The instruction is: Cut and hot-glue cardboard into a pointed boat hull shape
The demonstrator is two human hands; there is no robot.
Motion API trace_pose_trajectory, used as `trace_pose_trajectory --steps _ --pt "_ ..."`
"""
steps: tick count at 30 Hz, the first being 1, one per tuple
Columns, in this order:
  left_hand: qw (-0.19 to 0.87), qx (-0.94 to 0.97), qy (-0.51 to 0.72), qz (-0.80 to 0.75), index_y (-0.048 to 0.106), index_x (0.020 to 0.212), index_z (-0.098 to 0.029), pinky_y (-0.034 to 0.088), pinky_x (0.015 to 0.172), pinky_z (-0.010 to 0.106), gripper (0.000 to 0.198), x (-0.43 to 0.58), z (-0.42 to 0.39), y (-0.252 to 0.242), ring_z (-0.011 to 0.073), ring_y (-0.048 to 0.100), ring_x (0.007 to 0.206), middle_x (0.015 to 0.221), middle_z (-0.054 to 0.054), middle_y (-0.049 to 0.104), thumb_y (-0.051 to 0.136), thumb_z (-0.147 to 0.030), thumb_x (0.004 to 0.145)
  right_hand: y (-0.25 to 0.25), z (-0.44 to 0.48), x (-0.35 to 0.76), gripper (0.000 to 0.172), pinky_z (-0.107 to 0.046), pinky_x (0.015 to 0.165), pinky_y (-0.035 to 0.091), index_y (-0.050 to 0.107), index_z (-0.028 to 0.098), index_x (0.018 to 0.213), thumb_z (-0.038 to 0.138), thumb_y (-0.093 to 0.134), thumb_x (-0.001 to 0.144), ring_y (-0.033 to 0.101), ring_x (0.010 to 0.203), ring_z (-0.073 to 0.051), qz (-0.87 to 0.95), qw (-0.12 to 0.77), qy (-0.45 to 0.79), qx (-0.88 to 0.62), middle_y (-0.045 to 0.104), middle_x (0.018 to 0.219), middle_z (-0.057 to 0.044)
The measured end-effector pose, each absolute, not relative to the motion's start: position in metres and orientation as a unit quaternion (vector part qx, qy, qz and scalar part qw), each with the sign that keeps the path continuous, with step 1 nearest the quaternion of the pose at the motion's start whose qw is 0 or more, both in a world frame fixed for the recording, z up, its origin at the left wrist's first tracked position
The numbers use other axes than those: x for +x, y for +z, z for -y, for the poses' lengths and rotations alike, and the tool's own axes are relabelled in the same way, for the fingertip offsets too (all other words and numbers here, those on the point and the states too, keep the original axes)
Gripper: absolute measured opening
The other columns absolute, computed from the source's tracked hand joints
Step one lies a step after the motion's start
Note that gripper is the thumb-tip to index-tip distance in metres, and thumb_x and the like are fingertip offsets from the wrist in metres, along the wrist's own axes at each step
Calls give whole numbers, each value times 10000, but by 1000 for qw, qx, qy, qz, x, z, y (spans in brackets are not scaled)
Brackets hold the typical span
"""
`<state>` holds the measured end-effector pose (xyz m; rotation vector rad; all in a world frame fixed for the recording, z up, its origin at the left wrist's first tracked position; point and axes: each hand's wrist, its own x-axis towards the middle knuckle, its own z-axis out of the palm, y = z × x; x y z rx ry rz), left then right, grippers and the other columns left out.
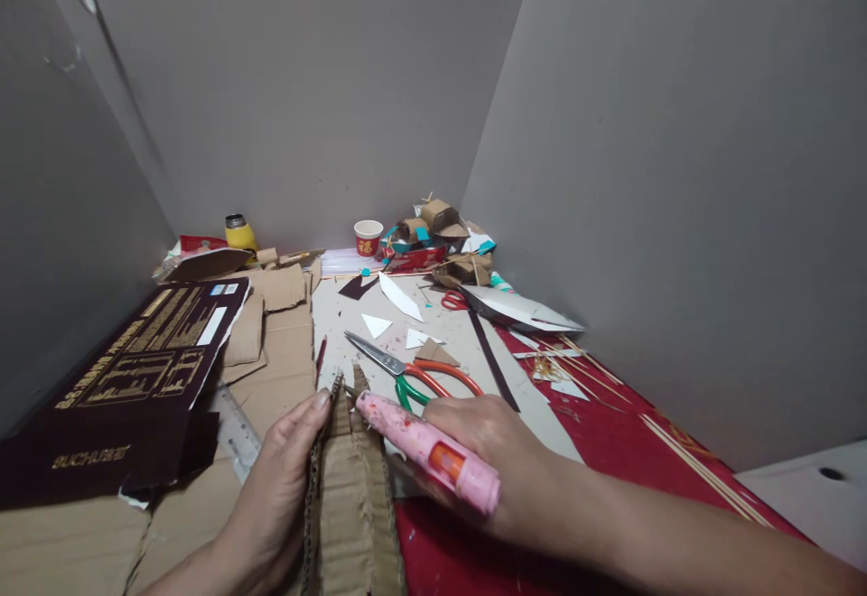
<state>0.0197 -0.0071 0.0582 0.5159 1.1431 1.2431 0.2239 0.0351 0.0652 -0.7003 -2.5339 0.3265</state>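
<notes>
My left hand point(281, 460) is closed on the left edge of a long, folded piece of corrugated cardboard point(342, 506), thumb near its far tip. The cardboard has raised sides and tapers away from me. In my right hand point(488, 451) is a pink hot glue gun point(426, 447) with an orange part on its body. Its dark nozzle points at the cardboard's far end, between the two raised edges. Whether the nozzle touches is too small to tell. Just beyond lie scissors point(399, 367) with orange and green handles. My right fingers are partly hidden by the glue gun.
A dark printed box panel point(135, 379) and a clear ruler point(237, 429) lie on cardboard at left. White paper scraps point(401, 298) cover the grey board. A paper cup point(368, 237), yellow bottle point(240, 233) and cardboard models stand behind. Thin sticks point(704, 470) lie on the red cloth.
</notes>
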Motion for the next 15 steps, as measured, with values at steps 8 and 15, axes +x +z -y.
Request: trace_pose_trajectory --steps 8,15 --pt "634 209 553 -498 738 1054 -169 549 869 327 340 14 3 57 254 721 928 970 75 779 736 -358 771 70 -54 231 261 -287 607 422 699 190 1006 344 505 923 573 632 -174 903 269 69 -327 659 710 -48" --pt "624 204 564 -501 709 1119 -188 567 828 311 329 13 -2 61 229 730 888 967 56 780 694 -304 811 61 -88 257 301 -275 512 263 653 188 752 449 551 860 572 610 -188 811 120 13 -572 704 757 -78"
